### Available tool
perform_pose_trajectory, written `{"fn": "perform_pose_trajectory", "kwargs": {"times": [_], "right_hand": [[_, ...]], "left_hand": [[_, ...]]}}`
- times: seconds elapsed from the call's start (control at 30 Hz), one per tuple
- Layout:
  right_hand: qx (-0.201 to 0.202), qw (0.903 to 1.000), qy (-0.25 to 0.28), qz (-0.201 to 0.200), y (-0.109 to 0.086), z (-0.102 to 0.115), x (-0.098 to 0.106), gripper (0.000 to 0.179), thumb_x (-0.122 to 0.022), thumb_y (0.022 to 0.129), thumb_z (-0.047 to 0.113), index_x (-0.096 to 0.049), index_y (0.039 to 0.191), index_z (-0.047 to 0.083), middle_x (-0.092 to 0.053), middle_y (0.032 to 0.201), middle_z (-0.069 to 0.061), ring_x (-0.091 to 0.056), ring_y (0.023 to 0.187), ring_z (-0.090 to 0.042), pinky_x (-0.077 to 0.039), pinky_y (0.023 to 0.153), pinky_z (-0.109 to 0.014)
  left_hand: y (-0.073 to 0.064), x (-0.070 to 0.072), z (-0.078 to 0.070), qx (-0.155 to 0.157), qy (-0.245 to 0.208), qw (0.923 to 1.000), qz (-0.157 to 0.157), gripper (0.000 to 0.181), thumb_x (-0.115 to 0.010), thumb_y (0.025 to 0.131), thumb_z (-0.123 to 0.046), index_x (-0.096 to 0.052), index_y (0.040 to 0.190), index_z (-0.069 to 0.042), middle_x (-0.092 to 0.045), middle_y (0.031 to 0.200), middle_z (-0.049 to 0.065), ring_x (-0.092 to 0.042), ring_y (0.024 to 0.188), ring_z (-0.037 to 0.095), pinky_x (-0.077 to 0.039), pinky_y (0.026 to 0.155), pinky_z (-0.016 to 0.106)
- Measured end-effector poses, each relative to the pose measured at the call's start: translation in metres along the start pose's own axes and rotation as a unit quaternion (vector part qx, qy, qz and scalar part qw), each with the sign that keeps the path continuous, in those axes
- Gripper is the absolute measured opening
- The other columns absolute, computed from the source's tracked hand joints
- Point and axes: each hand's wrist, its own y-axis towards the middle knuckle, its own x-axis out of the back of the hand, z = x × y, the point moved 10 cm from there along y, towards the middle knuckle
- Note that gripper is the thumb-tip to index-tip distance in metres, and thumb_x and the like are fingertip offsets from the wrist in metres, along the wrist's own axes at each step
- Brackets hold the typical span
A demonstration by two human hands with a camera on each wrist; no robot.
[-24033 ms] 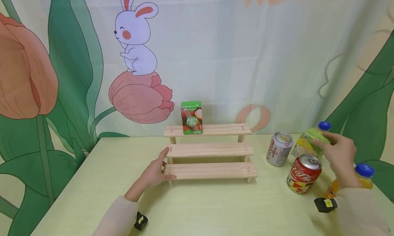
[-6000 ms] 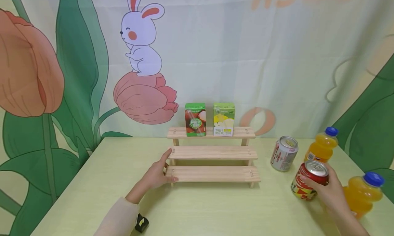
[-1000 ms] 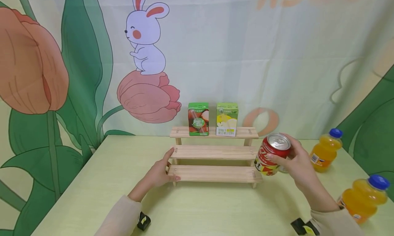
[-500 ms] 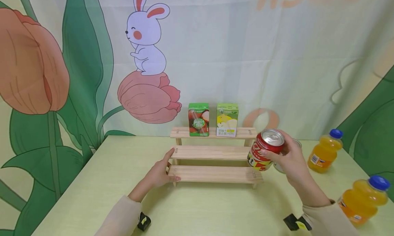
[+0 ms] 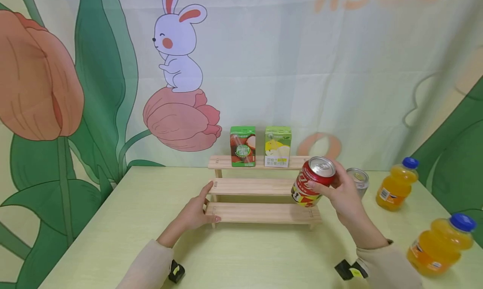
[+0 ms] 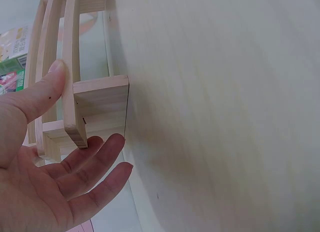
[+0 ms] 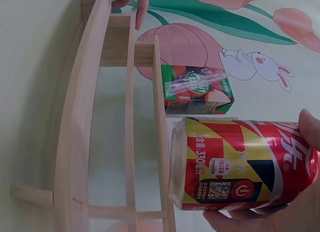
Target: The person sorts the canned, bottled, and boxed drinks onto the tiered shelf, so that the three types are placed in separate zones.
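Room above middle tier [image 5: 253, 186], boxes [image 5: 277, 147] behind

I see the person's right hand [image 5: 345, 192] gripping a red, yellow-patterned metal can with a silver top [image 5: 311, 182], tilted before the right end of a three-tier pale wooden rack [image 5: 256, 212]; I can't tell whether they touch. The left hand [image 5: 191, 211] touches the rack's left end, thumb on the lowest board. I have a red-and-green juice carton [image 5: 243, 148] and a pale-green-and-yellow carton [image 5: 277, 148] upright on the top tier. Two orange-filled plastic bottles with blue caps [image 5: 396, 184] stand farther right.
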Motion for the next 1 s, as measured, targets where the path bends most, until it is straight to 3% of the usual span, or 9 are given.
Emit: {"fn": "perform_pose_trajectory", "kwargs": {"times": [0.43, 1.0], "right_hand": [[-0.020, 0.9995, 0.023, -0.002, 0.008, 0.001, -0.019, 0.066, -0.068, 0.082, 0.009, -0.034, 0.138, 0.008, -0.043, 0.130, -0.011, -0.041, 0.114, -0.021, -0.039, 0.090, -0.032], [-0.008, 0.9981, 0.058, 0.019, 0.016, 0.005, -0.046, 0.069, -0.069, 0.078, 0.000, -0.034, 0.137, 0.006, -0.044, 0.130, -0.013, -0.042, 0.115, -0.024, -0.034, 0.096, -0.040]], "left_hand": [[0.000, 0.000, 0.001, 0.004, -0.004, 1.0000, 0.001, 0.099, -0.081, 0.067, -0.014, -0.019, 0.144, -0.007, -0.057, 0.086, 0.012, -0.054, 0.065, 0.016, -0.045, 0.056, 0.029], [-0.001, 0.001, -0.001, 0.005, 0.000, 1.0000, 0.001, 0.099, -0.081, 0.067, -0.015, -0.019, 0.144, -0.006, -0.058, 0.088, 0.013, -0.055, 0.067, 0.017, -0.046, 0.058, 0.029]]}}
